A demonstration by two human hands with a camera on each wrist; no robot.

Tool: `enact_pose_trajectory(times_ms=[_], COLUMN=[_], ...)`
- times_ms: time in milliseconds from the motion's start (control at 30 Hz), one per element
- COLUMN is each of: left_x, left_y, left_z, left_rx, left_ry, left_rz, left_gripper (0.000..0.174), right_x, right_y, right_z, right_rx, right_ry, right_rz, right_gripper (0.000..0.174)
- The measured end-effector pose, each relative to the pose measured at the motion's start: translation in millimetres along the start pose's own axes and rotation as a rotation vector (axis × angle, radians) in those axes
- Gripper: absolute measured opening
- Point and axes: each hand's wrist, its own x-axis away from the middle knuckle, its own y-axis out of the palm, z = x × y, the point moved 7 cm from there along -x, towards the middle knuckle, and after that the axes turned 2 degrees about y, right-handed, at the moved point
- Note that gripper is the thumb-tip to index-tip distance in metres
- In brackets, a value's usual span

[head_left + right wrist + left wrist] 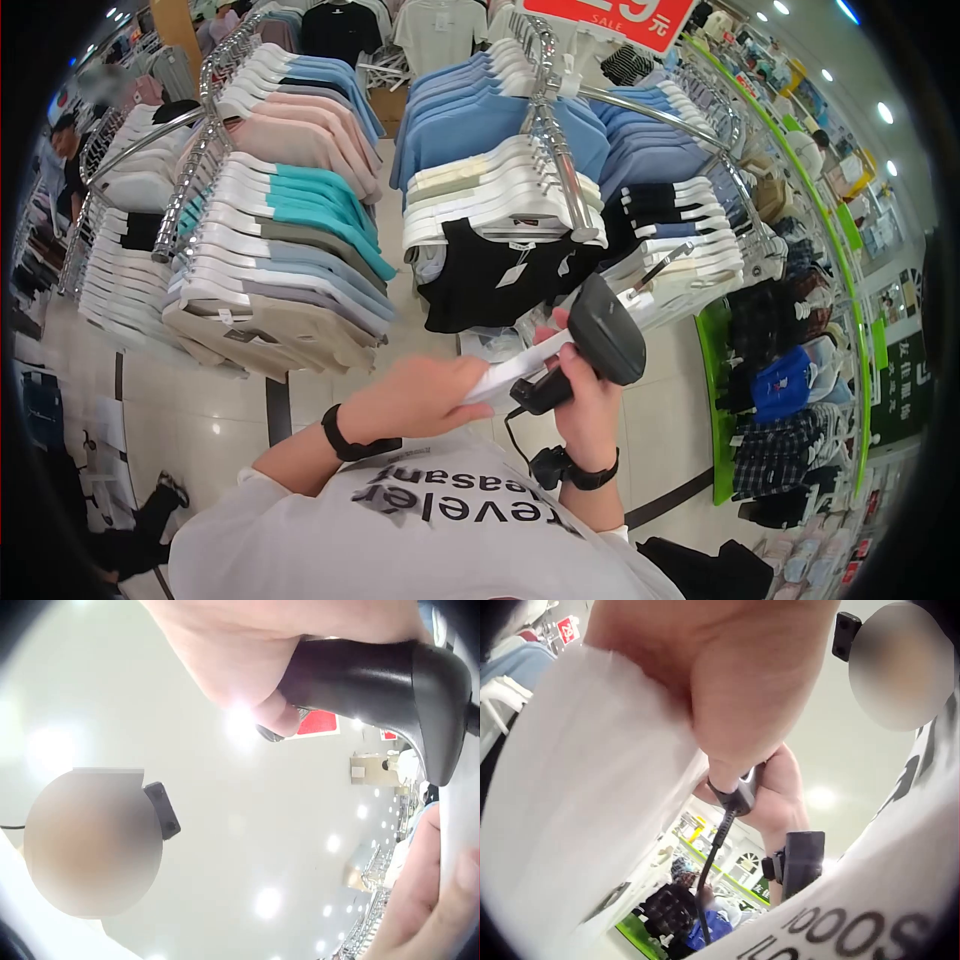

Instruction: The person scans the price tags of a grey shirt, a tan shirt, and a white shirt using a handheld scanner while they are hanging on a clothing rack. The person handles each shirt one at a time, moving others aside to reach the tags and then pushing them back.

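In the head view my left hand [428,392] pinches the edge of a white garment [512,374], thumb on top. From the left wrist the garment [585,795] is a broad white sheet hanging below the hand [742,667]. My right hand [592,405] grips a black handheld barcode scanner [606,335] by its handle. The right wrist view shows fingers wrapped round that handle [352,675], with the garment's white fabric [459,795] close by. A black cable [711,862] runs down from the handle's end. Fingertips of the right hand show beside the garment's far end.
A black tank top [500,268] hangs at the front of a chrome rack [548,130] just beyond my hands. Another rack of shirts, with a beige one [275,330] in front, stands left. A red sale sign [610,22] hangs above. Green-edged shelving [712,400] lines the right.
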Motion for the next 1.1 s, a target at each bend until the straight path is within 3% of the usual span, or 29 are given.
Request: enact_pose_trajectory(times_ms=[33, 133, 167, 200, 267, 333, 400, 433, 500, 533, 600, 633, 667, 733, 800, 900, 967, 1067, 1100], left_x=[-4, -13, -16, -18, -22, -37, -51, -55, -64, -69, -75, -78, -82, -90, -99, -108, -112, -106, -99], left_y=[3, 25, 32, 40, 50, 33, 15, 14, -5, -6, -26, -31, -32, -35, -35, -31, -17, -26, -33], left_z=[3, 14, 15, 7, -5, -7, -22, -24, -32, -34, -25, -25, -27, -26, -26, -30, -50, -49, -43], left_rx=[0.002, 0.203, 0.242, 0.242, 0.202, 0.150, 0.045, 0.047, -0.006, -0.006, -0.057, -0.057, -0.054, -0.162, -0.289, -0.382, -0.256, -0.314, -0.381], left_ry=[0.007, 0.098, 0.119, 0.126, 0.248, 0.188, 0.022, 0.024, 0.009, 0.010, 0.190, 0.174, 0.177, 0.278, 0.348, 0.451, 0.419, 0.359, 0.435], left_rz=[-0.007, -0.293, -0.342, -0.351, -0.272, -0.288, -0.202, -0.205, 0.068, 0.067, 0.325, 0.324, 0.317, 0.318, 0.267, 0.286, 0.153, 0.206, 0.340], left_gripper=[0.040, 0.061, 0.071, 0.071, 0.074, 0.072, 0.065, 0.065, 0.061, 0.061, 0.058, 0.064, 0.064, 0.077, 0.085, 0.073, 0.052, 0.043, 0.049], right_x=[0, -2, -1, 0, -1, 4, 9, 12, 19, 20, 27, 26, 26, 33, 37, 39, 42, 34, 29], right_y=[-7, -27, -32, -38, -56, -79, -95, -103, -109, -110, -101, -101, -106, -99, -104, -108, -116, -114, -120], right_z=[-2, -3, -4, -4, -5, 2, -1, 1, 2, -3, -7, -6, -7, -8, -9, -17, -19, -35, -37], right_rx=[0.000, -0.064, -0.061, -0.057, -0.053, 0.031, 0.101, 0.193, 0.306, 0.306, 0.322, 0.329, 0.327, 0.391, 0.409, 0.438, 0.513, 0.309, 0.425], right_ry=[-0.002, 0.032, 0.058, 0.085, 0.082, 0.193, 0.238, 0.285, 0.356, 0.356, 0.395, 0.282, 0.283, 0.263, 0.219, 0.169, 0.056, 0.066, 0.032], right_rz=[0.010, 0.007, -0.005, -0.017, -0.020, -0.094, -0.090, -0.100, -0.135, -0.134, -0.326, -0.429, -0.422, -0.656, -0.686, -0.799, -0.932, -0.783, -0.802], right_gripper=[0.048, 0.045, 0.044, 0.043, 0.042, 0.033, 0.034, 0.035, 0.043, 0.043, 0.048, 0.054, 0.054, 0.060, 0.069, 0.077, 0.084, 0.088, 0.088])
